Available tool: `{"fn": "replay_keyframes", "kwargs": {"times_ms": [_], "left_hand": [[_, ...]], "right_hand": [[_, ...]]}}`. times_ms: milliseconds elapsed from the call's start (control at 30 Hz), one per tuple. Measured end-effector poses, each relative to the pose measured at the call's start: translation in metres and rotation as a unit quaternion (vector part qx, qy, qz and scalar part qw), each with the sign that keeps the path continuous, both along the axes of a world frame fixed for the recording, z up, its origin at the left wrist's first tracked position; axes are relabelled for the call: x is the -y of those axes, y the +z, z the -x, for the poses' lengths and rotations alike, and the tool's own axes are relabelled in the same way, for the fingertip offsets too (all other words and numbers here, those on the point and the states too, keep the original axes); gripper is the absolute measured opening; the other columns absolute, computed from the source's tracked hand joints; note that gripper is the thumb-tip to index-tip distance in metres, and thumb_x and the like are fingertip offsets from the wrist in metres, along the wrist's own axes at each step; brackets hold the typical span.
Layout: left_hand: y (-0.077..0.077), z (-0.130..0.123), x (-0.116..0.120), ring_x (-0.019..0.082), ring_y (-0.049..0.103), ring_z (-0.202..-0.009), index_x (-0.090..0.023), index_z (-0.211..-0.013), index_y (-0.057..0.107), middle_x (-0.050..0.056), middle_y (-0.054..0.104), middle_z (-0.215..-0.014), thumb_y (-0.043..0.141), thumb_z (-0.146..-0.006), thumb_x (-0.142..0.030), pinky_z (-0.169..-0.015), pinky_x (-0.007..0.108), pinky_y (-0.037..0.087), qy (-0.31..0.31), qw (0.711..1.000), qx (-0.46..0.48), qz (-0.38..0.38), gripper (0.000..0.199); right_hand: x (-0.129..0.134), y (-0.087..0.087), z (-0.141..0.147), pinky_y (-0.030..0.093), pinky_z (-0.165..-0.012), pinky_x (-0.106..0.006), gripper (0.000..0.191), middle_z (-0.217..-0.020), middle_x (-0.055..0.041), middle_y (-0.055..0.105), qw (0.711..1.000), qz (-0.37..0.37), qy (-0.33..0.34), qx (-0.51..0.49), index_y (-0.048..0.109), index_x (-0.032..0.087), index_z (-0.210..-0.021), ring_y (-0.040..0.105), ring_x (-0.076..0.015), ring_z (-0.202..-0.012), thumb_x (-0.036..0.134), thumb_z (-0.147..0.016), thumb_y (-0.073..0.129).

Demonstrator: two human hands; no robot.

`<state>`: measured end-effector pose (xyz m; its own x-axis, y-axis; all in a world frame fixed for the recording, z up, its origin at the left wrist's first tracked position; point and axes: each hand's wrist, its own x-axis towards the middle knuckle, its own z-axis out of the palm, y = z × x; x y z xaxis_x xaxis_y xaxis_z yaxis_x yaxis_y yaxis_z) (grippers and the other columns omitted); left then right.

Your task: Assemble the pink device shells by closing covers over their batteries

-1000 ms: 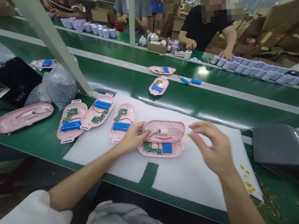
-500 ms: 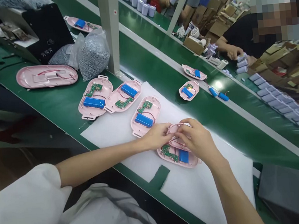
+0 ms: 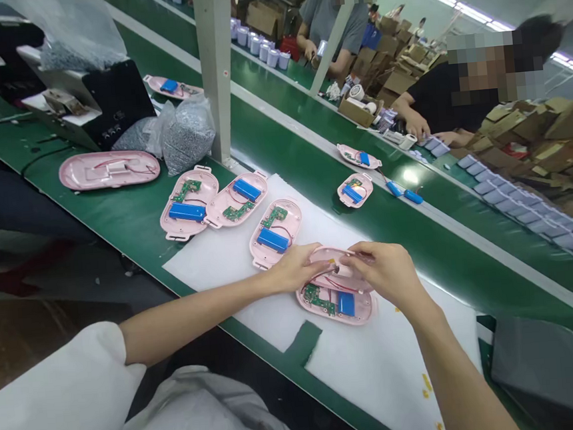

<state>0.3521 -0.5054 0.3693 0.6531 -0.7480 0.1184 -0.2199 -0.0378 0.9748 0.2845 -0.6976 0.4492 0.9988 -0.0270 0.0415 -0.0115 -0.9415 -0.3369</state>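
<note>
My left hand (image 3: 296,268) grips the left end of a pink plastic cover (image 3: 352,281), its thumb on the inner face. At the other end, my right hand (image 3: 389,269) is closed on the cover's rim. Thin red wires run inside it, and a small yellow bit shows by my left thumb. The cover is tilted above a pink shell (image 3: 318,311), which holds a green circuit board (image 3: 318,298) and a blue battery (image 3: 346,303). Left of my hands lies another open pink shell (image 3: 287,225) with a board and battery.
White sheet (image 3: 380,367) covers part of the green bench, with yellow pieces (image 3: 425,385) at right. More pink shells (image 3: 189,190) lie left and beyond. Bags of small parts (image 3: 187,137) stand near a post (image 3: 216,67). A dark box (image 3: 540,360) sits right. Two people work opposite.
The pink cover now shows more of its inner face, with both hands still on it. My view has shifted, and yellow pieces now show on the sheet.
</note>
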Motion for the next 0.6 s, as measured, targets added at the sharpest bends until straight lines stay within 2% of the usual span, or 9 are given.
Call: {"fn": "replay_keyframes", "kwargs": {"times_ms": [100, 167, 233, 300, 367, 400, 467, 533, 600], "left_hand": [[-0.003, 0.002, -0.004, 0.017, 0.061, -0.074, -0.016, -0.094, 0.061, 0.002, 0.065, -0.08, 0.049, -0.096, -0.034, -0.067, 0.027, 0.046, -0.069, 0.994, 0.077, -0.022, 0.022], [-0.001, 0.001, -0.007, 0.019, 0.065, -0.096, -0.016, -0.109, 0.06, 0.006, 0.069, -0.099, 0.042, -0.096, -0.017, -0.092, 0.033, 0.048, -0.14, 0.977, 0.158, -0.022, 0.022], [0.01, -0.002, -0.009, 0.022, 0.054, -0.125, -0.015, -0.124, 0.053, 0.011, 0.065, -0.12, 0.043, -0.09, -0.006, -0.116, 0.041, 0.03, -0.209, 0.951, 0.225, -0.039, 0.037], [0.029, -0.006, -0.013, 0.026, 0.035, -0.142, -0.014, -0.129, 0.05, 0.015, 0.053, -0.138, 0.055, -0.084, -0.007, -0.122, 0.047, 0.016, -0.257, 0.926, 0.256, -0.102, 0.046], [0.052, -0.01, -0.021, 0.032, 0.02, -0.148, -0.015, -0.128, 0.053, 0.017, 0.035, -0.154, 0.067, -0.078, -0.014, -0.121, 0.053, 0.016, -0.29, 0.901, 0.268, -0.18, 0.052], [0.063, -0.012, -0.026, 0.034, 0.017, -0.149, -0.017, -0.127, 0.055, 0.016, 0.026, -0.158, 0.069, -0.077, -0.017, -0.12, 0.054, 0.018, -0.296, 0.892, 0.271, -0.206, 0.051], [0.08, -0.017, -0.037, 0.033, 0.02, -0.148, -0.022, -0.126, 0.058, 0.011, 0.026, -0.159, 0.066, -0.081, -0.02, -0.118, 0.053, 0.025, -0.277, 0.896, 0.267, -0.223, 0.046], [0.09, -0.027, -0.04, 0.028, 0.037, -0.14, -0.024, -0.124, 0.06, 0.006, 0.042, -0.151, 0.058, -0.086, -0.021, -0.115, 0.046, 0.032, -0.209, 0.921, 0.257, -0.204, 0.038], [0.094, -0.045, -0.023, 0.023, 0.051, -0.128, -0.023, -0.119, 0.062, 0.003, 0.058, -0.135, 0.051, -0.089, -0.018, -0.11, 0.038, 0.038, -0.112, 0.941, 0.25, -0.2, 0.033]], "right_hand": [[-0.008, -0.006, 0.035, 0.035, -0.056, -0.024, 0.022, -0.069, -0.0002, 0.066, 0.98, 0.073, 0.102, 0.155, 0.067, 0.02, -0.078, 0.057, -0.0123, -0.06, 0.025, -0.093, 0.051], [-0.016, -0.017, 0.06, 0.039, -0.061, -0.024, 0.018, -0.075, -0.0019, 0.067, 0.958, 0.128, 0.129, 0.222, 0.064, 0.019, -0.082, 0.06, -0.0137, -0.069, 0.017, -0.092, 0.05], [-0.022, -0.031, 0.077, 0.044, -0.07, -0.027, 0.007, -0.096, -0.0071, 0.068, 0.963, 0.146, 0.109, 0.197, 0.062, 0.019, -0.092, 0.062, -0.0193, -0.086, 0.022, -0.086, 0.06], [-0.026, -0.045, 0.081, 0.048, -0.086, -0.038, 0.05, -0.128, -0.0148, 0.057, 0.984, 0.136, 0.058, 0.103, 0.057, 0.018, -0.117, 0.056, -0.0291, -0.112, 0.035, -0.074, 0.073], [-0.027, -0.054, 0.076, 0.04, -0.103, -0.05, 0.092, -0.146, -0.0189, 0.039, 0.993, 0.112, 0.022, 0.0, 0.04, 0.017, -0.141, 0.041, -0.0357, -0.132, 0.045, -0.063, 0.08], [-0.026, -0.058, 0.073, 0.033, -0.109, -0.053, 0.102, -0.148, -0.0191, 0.037, 0.994, 0.096, 0.021, -0.036, 0.033, 0.017, -0.147, 0.037, -0.0362, -0.135, 0.047, -0.061, 0.08], [-0.021, -0.061, 0.07, 0.03, -0.111, -0.054, 0.101, -0.14, -0.0173, 0.045, 0.995, 0.059, 0.041, -0.074, 0.034, 0.018, -0.148, 0.042, -0.0344, -0.13, 0.047, -0.062, 0.079], [-0.007, -0.063, 0.07, 0.037, -0.105, -0.049, 0.093, -0.129, -0.0145, 0.053, 0.997, 0.031, 0.026, -0.065, 0.04, 0.02, -0.145, 0.05, -0.0314, -0.119, 0.045, -0.063, 0.078], [0.021, -0.064, 0.066, 0.044, -0.096, -0.043, 0.089, -0.126, -0.0143, 0.054, 0.997, 0.024, -0.071, -0.035, 0.039, 0.02, -0.145, 0.052, -0.0304, -0.114, 0.044, -0.067, 0.074]]}}
